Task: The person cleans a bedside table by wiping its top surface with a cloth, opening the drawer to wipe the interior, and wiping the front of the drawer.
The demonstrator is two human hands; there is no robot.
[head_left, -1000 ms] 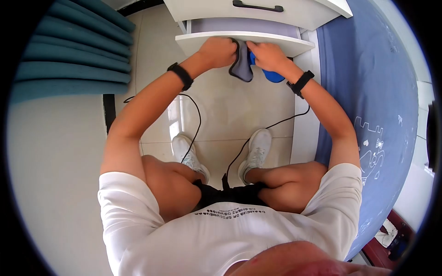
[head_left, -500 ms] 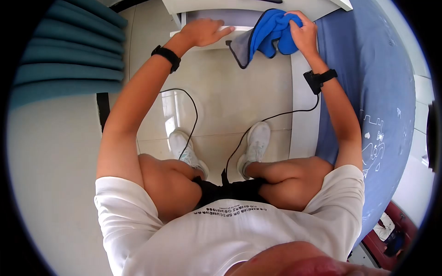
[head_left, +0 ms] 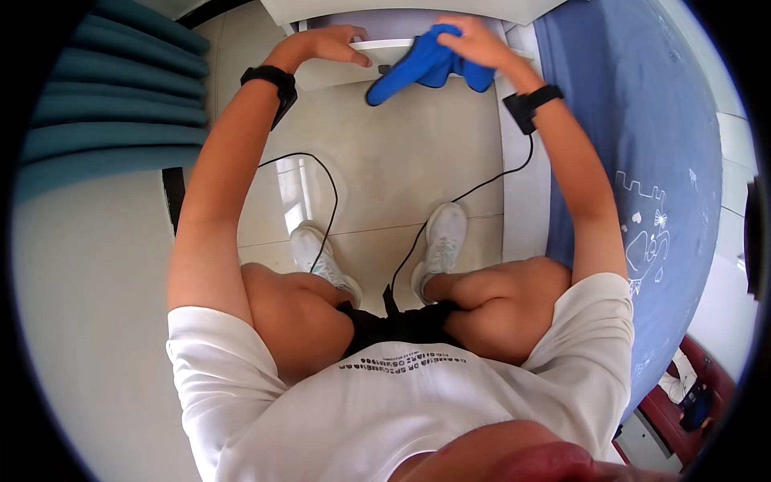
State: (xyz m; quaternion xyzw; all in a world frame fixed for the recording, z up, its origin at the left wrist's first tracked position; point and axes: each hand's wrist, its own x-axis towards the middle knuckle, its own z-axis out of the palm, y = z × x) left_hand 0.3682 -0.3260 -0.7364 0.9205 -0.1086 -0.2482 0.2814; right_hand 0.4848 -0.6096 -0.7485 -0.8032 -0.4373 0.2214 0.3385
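"Pale tiled floor (head_left: 401,153) below you, teal curtain (head_left: 120,104) at 10 o'clock, drawer (head_left: 341,74) partly open at 12. What's held, and where?"

"My right hand (head_left: 475,42), at 1 o'clock, grips the blue cloth (head_left: 422,68) by its bunched upper part, probably so the rest can hang loose. My left hand (head_left: 329,44), between 11 and 12, is open, fingers apart, with nothing in it. It's at the drawer's top edge, perhaps to steady it; I can't tell whether it presses."

"Which way does the cloth lie?"

"It hangs across the drawer front as I look down. Its long axis slants from 2 o'clock, near my grip, to 8, where the narrow folded end points. 1 shorter lobe droops toward 5."
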